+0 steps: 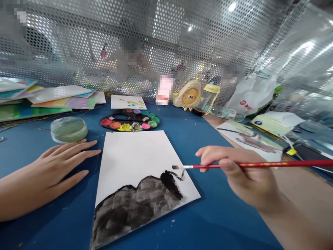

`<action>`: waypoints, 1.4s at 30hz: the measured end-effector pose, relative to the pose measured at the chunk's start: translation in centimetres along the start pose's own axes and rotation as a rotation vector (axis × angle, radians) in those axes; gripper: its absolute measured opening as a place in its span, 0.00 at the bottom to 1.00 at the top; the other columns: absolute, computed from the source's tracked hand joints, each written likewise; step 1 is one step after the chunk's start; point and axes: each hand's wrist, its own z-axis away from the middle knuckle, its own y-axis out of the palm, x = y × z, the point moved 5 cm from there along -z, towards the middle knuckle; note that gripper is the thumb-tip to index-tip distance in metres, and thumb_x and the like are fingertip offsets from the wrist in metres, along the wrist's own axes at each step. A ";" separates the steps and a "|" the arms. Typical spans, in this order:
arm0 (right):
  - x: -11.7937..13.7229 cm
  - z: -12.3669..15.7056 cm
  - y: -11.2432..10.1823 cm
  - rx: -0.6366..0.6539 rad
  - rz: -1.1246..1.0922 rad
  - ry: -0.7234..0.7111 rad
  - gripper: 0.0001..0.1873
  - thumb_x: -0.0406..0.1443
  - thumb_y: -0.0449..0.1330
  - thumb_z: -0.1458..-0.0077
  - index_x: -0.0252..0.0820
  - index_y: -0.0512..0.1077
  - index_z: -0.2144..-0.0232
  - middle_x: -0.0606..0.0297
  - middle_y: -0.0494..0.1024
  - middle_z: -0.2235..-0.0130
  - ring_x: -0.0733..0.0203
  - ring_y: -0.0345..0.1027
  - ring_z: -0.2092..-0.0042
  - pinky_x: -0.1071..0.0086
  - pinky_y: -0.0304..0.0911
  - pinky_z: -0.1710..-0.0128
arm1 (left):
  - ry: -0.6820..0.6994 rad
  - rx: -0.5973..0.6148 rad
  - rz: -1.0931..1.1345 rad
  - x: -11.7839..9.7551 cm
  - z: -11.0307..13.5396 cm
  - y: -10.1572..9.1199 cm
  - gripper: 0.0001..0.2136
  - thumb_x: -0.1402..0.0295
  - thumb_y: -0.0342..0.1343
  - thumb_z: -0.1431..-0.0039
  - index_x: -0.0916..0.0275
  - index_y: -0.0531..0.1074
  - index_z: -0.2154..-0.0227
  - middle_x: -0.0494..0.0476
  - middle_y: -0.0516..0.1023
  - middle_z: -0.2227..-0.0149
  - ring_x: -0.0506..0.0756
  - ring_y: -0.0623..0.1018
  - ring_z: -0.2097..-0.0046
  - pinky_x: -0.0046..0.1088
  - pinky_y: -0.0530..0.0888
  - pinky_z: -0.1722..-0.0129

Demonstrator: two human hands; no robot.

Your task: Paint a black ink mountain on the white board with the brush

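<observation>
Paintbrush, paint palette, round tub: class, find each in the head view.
red-handled paintbrush (pixel 260 165), head view, on the red handle
black paint palette (pixel 122 115), head view, on its black rim
round tub of greenish liquid (pixel 68 138), head view, on its side wall

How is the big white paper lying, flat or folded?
Flat: the paper lies spread on the blue tabletop, with no fold showing.

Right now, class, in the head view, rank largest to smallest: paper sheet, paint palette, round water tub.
1. Paper sheet
2. Paint palette
3. Round water tub

The sheet lies nearest the camera, so its lead may be overstated.
</observation>
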 end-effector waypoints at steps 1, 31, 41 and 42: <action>-0.1 -0.2 -0.4 -0.038 0.018 0.025 0.14 0.43 0.51 0.39 0.43 0.71 0.70 0.65 0.75 0.72 0.63 0.71 0.66 0.70 0.67 0.63 | 0.031 0.043 -0.015 0.0 0.0 0.3 0.20 0.59 0.40 0.37 0.46 0.54 0.42 0.45 0.57 0.37 0.57 0.56 0.37 0.44 0.61 0.41; -6.5 -24.8 16.3 0.247 0.424 0.155 0.14 0.39 0.55 0.40 0.37 0.68 0.54 0.59 0.71 0.54 0.58 0.69 0.56 0.59 0.67 0.57 | -0.022 0.082 0.213 -0.7 -0.6 -3.1 0.19 0.58 0.41 0.38 0.50 0.60 0.45 0.55 0.59 0.38 0.62 0.58 0.38 0.49 0.57 0.40; -5.4 -25.6 15.7 0.282 0.435 0.160 0.14 0.39 0.55 0.40 0.38 0.67 0.54 0.59 0.71 0.53 0.58 0.68 0.55 0.58 0.66 0.56 | -0.035 0.069 0.205 -0.8 -0.6 -3.2 0.19 0.59 0.42 0.38 0.50 0.60 0.45 0.56 0.60 0.39 0.63 0.59 0.38 0.50 0.58 0.41; -5.3 -25.6 15.7 0.286 0.426 0.164 0.14 0.39 0.55 0.40 0.38 0.68 0.54 0.59 0.71 0.53 0.58 0.68 0.55 0.58 0.66 0.56 | -0.035 0.067 0.204 -0.8 -0.6 -3.2 0.19 0.59 0.42 0.38 0.50 0.61 0.45 0.56 0.60 0.39 0.63 0.59 0.38 0.50 0.59 0.41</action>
